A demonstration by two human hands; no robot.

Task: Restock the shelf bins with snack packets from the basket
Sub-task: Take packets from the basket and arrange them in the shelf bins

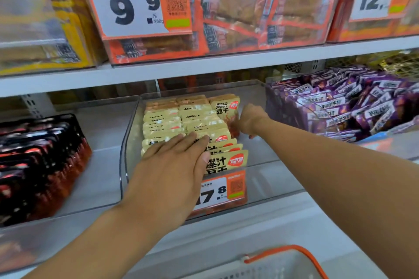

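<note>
The basket (292,263) is sitting nearest you, below the shelf. Your left hand (174,158) is lying flat, fingers straight, pressing on the yellow snack packets (192,118) standing in rows in the clear middle bin (129,142). Your right hand (249,120) is curling around the packets at the rows' right side.

The basket (284,264) is cut off at six o'clock, and the right hand's fingertips (246,128) are hidden behind packets (224,108).
</note>
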